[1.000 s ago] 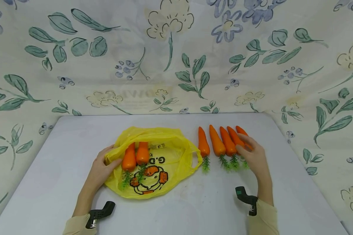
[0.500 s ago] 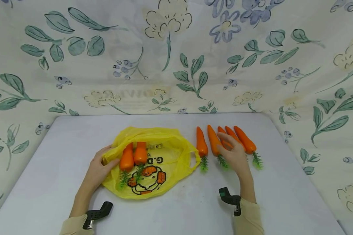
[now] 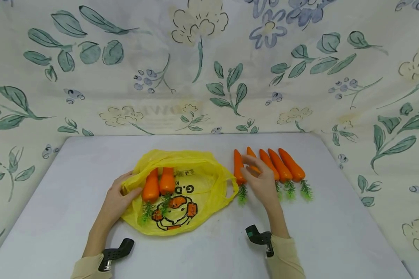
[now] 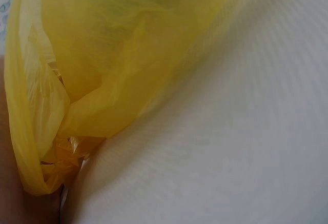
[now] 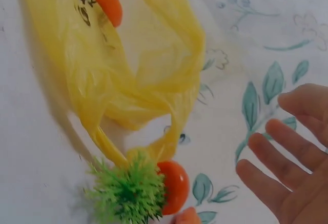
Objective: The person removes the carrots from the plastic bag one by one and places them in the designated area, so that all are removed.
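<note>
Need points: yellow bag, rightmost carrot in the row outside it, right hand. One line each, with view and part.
Yellow bag (image 3: 210, 193): head view, bare part of its wall.
Rightmost carrot (image 3: 291, 166): head view, middle of its orange body.
Right hand (image 3: 262, 180): head view, middle of the hand.

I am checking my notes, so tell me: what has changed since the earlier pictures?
The bare right grip moved left along the row of tapered orange carrots with green tops, holding nothing. The bare left grip still holds the thin yellow plastic bag; bag and carrots stayed put.
</note>
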A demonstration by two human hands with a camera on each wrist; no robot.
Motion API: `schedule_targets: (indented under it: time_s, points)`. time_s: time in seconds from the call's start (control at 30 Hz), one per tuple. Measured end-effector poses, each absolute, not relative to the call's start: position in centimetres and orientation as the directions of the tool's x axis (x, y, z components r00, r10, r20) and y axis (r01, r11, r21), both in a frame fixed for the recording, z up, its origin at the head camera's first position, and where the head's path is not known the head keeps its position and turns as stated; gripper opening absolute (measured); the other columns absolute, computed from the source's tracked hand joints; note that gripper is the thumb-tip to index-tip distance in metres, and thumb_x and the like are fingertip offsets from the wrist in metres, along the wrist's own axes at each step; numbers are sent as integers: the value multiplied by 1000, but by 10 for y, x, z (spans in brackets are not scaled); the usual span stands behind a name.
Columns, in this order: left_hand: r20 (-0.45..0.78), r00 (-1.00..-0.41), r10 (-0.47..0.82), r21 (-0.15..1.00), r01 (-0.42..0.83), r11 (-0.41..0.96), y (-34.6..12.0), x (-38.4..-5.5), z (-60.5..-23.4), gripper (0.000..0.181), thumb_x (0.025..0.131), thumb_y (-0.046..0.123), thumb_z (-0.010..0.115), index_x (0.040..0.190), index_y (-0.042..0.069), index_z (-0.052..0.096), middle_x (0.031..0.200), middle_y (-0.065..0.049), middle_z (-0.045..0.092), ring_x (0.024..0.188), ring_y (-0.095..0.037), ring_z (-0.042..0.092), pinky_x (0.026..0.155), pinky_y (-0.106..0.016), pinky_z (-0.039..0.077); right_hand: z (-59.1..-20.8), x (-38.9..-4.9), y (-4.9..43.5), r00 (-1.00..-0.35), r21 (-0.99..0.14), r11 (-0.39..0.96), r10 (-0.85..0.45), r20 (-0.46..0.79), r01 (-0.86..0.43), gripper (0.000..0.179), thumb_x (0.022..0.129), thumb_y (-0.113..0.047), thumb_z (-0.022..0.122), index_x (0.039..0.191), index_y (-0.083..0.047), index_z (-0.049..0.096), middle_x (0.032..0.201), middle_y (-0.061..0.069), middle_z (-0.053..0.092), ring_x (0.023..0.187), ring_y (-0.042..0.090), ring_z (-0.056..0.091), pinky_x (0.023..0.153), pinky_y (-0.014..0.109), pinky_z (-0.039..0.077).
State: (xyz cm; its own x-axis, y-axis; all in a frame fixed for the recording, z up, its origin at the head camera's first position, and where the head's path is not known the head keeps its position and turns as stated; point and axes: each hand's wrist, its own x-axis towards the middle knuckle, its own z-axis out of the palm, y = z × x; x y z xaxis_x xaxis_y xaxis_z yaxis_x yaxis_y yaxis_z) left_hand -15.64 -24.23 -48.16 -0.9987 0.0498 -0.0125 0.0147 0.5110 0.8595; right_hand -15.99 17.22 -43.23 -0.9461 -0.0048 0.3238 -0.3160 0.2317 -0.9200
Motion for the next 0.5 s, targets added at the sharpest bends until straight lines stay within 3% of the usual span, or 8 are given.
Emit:
schedule_targets:
  time_s: [0.2, 0.5]
  points:
    - [-14, -999, 44, 856, 10, 518, -242, -156, -481, 70, 97, 36, 61, 152, 2, 33, 157, -25, 25, 136, -45, 30, 108, -66, 27, -432, -159, 154, -930, -902, 236, -22, 366, -361, 36, 94, -5, 66, 129, -4, 62, 125, 15, 64, 116, 25, 60, 99, 40, 50]
    - [-23, -999, 39, 852, 1, 524, -242, -156, -481, 71, 97, 36, 61, 153, 3, 32, 156, -26, 25, 135, -45, 30, 107, -65, 28, -435, -156, 114, -902, -864, 262, -168, 398, -430, 36, 92, -1, 67, 127, -1, 63, 124, 14, 65, 113, 32, 61, 96, 49, 50]
